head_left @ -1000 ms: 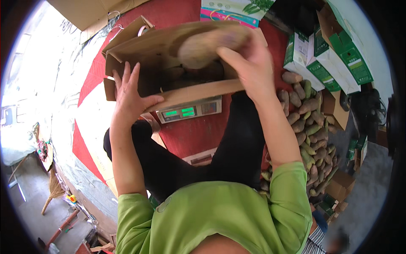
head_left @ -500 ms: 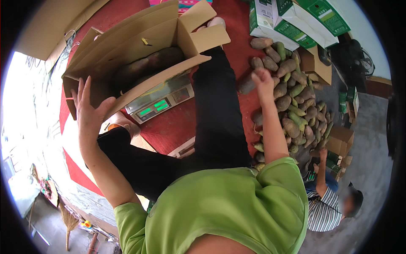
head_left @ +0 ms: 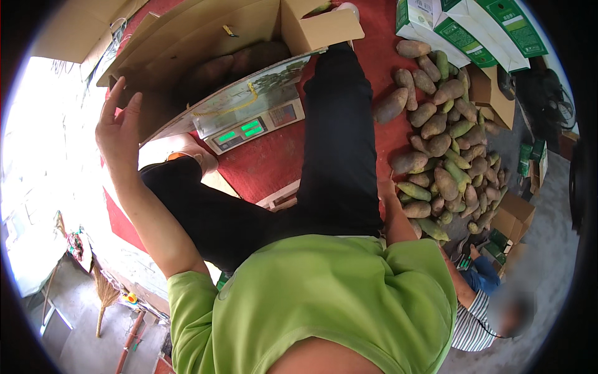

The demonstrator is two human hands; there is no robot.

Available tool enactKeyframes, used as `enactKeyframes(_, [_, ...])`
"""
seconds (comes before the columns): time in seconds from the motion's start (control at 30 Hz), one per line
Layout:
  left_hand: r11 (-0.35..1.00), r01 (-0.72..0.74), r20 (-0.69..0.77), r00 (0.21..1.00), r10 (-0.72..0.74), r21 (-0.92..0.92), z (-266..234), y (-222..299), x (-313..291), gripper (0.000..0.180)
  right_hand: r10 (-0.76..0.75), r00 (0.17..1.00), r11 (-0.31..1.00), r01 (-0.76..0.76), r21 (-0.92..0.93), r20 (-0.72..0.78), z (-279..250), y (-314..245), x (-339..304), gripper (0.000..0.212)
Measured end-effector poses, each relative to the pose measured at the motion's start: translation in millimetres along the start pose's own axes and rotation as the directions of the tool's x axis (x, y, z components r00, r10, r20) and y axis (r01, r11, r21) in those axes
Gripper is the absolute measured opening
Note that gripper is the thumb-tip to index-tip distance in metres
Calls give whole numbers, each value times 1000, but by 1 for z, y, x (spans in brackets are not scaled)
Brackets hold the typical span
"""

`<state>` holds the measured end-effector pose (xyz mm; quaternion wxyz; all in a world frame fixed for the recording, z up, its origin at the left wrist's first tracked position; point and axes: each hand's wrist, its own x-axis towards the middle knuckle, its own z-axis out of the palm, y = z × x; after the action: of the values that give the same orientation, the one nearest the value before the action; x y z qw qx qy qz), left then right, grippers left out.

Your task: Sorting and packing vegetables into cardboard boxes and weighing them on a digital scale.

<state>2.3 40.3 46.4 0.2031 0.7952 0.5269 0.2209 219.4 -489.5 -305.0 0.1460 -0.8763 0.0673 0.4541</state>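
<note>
A cardboard box point(head_left: 180, 43) with open flaps sits on a weighing scale point(head_left: 274, 124) whose display is lit green. Large reddish-brown root vegetables point(head_left: 212, 76) lie inside it, in shadow. My left hand point(head_left: 119, 128) is at the box's left end, its fingers apart and holding nothing. A yellow cord handle point(head_left: 252, 95) hangs on the box's near side. Down beside my right thigh, my right hand point(head_left: 386, 189) is at the near left edge of a pile of brown and green oblong root vegetables point(head_left: 445, 181); its fingers are hidden.
Green and white cartons point(head_left: 476, 31) stand beyond the pile. An opened brown carton point(head_left: 492, 93) is at its far right. Red cloth point(head_left: 249, 177) lies under the scale. At lower right another person in a striped shirt point(head_left: 470, 324) works near cartons. A broom point(head_left: 104, 296) stands lower left.
My right hand has come back from the far left edge of the pile toward my thigh. My left hand has stayed by the box's end. The view has shifted, and the box's printed near side shows more.
</note>
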Motion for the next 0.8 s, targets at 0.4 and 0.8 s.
enactKeyframes(0.4, [980,-83,-75,995,70,-178,6,-25,17,32,-513,812,213,433,-876,277,-1,1,21,15])
enactKeyframes(0.8, [994,-45,-76,996,37,-97,17,-5,11,28,-348,928,840,246,-484,-134,5,93,73,15])
